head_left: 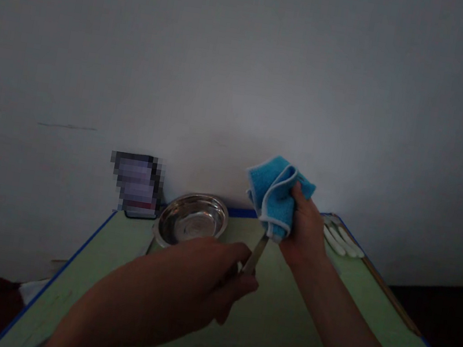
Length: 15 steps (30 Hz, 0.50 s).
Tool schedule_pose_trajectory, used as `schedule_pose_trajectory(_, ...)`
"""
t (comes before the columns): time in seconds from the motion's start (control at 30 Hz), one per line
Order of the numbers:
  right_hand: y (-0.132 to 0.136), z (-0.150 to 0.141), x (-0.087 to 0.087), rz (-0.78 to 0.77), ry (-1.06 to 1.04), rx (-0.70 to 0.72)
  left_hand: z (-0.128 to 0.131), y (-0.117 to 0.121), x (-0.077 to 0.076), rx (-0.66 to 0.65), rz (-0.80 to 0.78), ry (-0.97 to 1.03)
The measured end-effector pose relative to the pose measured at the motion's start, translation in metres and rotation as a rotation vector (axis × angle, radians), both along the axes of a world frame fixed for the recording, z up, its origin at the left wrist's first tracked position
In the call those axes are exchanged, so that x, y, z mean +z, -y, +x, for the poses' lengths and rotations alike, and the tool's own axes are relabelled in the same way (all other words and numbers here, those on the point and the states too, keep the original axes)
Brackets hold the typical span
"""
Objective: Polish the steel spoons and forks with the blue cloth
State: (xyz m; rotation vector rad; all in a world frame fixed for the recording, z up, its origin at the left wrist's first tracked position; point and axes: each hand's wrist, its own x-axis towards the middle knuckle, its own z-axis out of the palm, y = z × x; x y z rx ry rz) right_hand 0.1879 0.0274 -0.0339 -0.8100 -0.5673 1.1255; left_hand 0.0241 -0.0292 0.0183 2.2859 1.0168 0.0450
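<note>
Pale and slim, the handle of a utensil (255, 256) is pinched between the thumb and fingers of my left hand (214, 285). Its upper end goes into a folded blue cloth (276, 192) with a white edge, so the kind of utensil is hidden. My right hand (306, 232) is closed on that cloth, gathered around the utensil above the table. Behind my left hand stands a shiny metal bowl (223, 228), its inside partly in view.
A phone-like device (136, 188), blurred out, leans on the wall at the back left. Several white-handled utensils (344, 241) lie at the back right, by a brown strip (391, 298) along the edge. The green table (276, 333) has blue edging and meets the wall.
</note>
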Motion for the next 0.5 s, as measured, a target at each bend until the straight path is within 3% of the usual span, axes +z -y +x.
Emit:
schedule_pose_trajectory(0.13, -0.002, 0.002, 0.000, 0.023, 0.011, 0.004, -0.002, 0.004, 0.004, -0.030, 0.012, -0.018)
schedule_pose_trajectory(0.23, -0.001, 0.001, 0.000, -0.022, -0.001, -0.057, 0.005, 0.001, -0.001, -0.035, 0.076, -0.019)
schedule_pose_trajectory(0.33, -0.001, -0.001, -0.001, -0.028, -0.015, -0.059, 0.007, -0.005, -0.006, -0.068, 0.042, -0.020)
schedule_pose_trajectory(0.5, 0.002, -0.005, -0.004, -0.010, 0.017, -0.003, -0.007, -0.017, -0.009, -0.004, 0.145, -0.084)
